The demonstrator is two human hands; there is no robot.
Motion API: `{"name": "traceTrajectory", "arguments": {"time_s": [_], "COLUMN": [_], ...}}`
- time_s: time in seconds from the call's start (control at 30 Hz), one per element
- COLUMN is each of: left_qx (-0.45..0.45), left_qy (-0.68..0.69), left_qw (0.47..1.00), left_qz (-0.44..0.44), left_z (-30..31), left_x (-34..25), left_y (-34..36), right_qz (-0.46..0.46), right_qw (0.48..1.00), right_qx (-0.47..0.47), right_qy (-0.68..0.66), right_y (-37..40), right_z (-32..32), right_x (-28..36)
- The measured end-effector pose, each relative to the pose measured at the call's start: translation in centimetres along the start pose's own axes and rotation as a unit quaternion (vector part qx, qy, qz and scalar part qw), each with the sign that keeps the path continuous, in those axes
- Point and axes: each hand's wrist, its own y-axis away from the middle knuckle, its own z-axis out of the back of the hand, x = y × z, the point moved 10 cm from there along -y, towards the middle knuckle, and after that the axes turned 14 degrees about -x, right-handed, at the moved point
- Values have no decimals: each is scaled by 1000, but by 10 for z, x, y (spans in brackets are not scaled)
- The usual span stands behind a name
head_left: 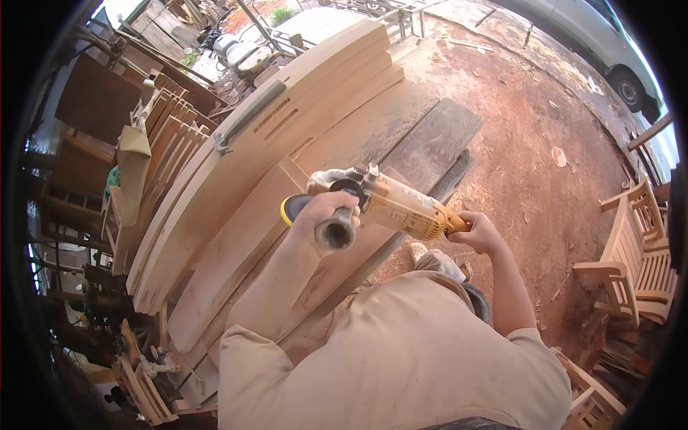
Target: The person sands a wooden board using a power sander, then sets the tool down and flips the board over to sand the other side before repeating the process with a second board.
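Note:
A yellow angle grinder (405, 208) with a round pad (292, 208) at its head is held across in front of me. My left hand (331, 211) is wrapped around its dark side handle (335, 233) near the head. At the other end, my right hand (476, 233) grips the yellow rear handle. Below and beyond the grinder, long wooden boards (236, 233) lie on a workbench of dark planks (433, 143). Whether the pad touches a board cannot be made out.
Large curved wooden pieces (315, 72) with slots stand along the bench's far side, with a grey bar clamp (251, 115) on top. Slatted wooden parts (172, 122) are stacked at the left. A wooden bench (631, 251) stands at right on reddish ground, and a vehicle (595, 36) is parked behind.

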Motion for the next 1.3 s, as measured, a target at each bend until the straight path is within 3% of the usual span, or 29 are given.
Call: {"name": "traceTrajectory", "arguments": {"time_s": [0.03,0.13,0.2,0.27,0.3,0.33,0.4,0.47,0.53,0.57,0.63,0.67,0.73,0.77,0.8,0.83,0.87,0.93,0.97,1.03,1.1,1.2,1.23,1.27,1.3], "left_qx": [25,-32,-56,-78,-127,-60,-142,-48,95,150,230,178,-69,-202,-351,-338,-395,-518,-555,-615,-636,-651,-635,-544,-556], "left_qy": [69,162,210,242,264,257,209,53,-141,-213,-284,-316,-283,-264,-128,-117,-49,104,176,287,336,138,-23,48,16], "left_qw": [997,985,975,967,956,964,967,979,925,901,838,836,890,885,885,908,905,842,810,734,695,738,751,808,806], "left_qz": [-22,-42,-35,3,1,-31,-40,-193,-339,-348,-405,-411,-351,-325,-279,-218,-150,-108,-77,-21,23,112,183,221,201], "left_z": [-32,-88,-119,-142,-151,-162,-169,-198,-221,-220,-200,-169,-74,-20,36,81,121,182,204,227,243,293,280,258,266], "left_x": [-24,-63,-76,-78,-80,-93,-106,-109,-88,-67,-20,-7,32,64,106,153,200,288,334,395,453,594,577,570,576], "left_y": [4,-24,-48,-97,-108,-138,-102,-73,-6,14,14,13,-14,-29,-18,-26,-11,32,44,70,63,-11,17,32,32], "right_qz": [11,165,158,112,141,169,125,45,-40,-72,-77,-92,-199,-200,-199,-197,-188,-195,-213,-178,-133,-56,-30,-4,18], "right_qw": [1000,966,946,936,940,944,967,990,991,985,983,984,969,969,969,967,968,955,939,947,954,961,962,963,964], "right_qx": [5,-123,-215,-244,-225,-200,-98,-21,37,102,134,136,141,142,139,154,165,224,270,257,246,234,229,223,220], "right_qy": [5,159,184,227,215,203,202,129,126,122,104,69,28,38,42,48,30,19,29,73,108,139,144,149,151], "right_y": [-9,-41,-74,-106,-114,-123,-138,-163,-155,-156,-164,-177,-167,-162,-162,-167,-175,-191,-197,-194,-184,-165,-159,-150,-141], "right_z": [4,18,21,30,30,32,34,40,42,39,43,42,46,46,44,44,48,60,57,38,5,-44,-61,-75,-91], "right_x": [5,-6,-27,-28,-24,-19,-14,-38,-22,-20,-42,-46,-45,-35,-29,-35,-40,-55,-61,-39,-6,46,65,83,99]}}
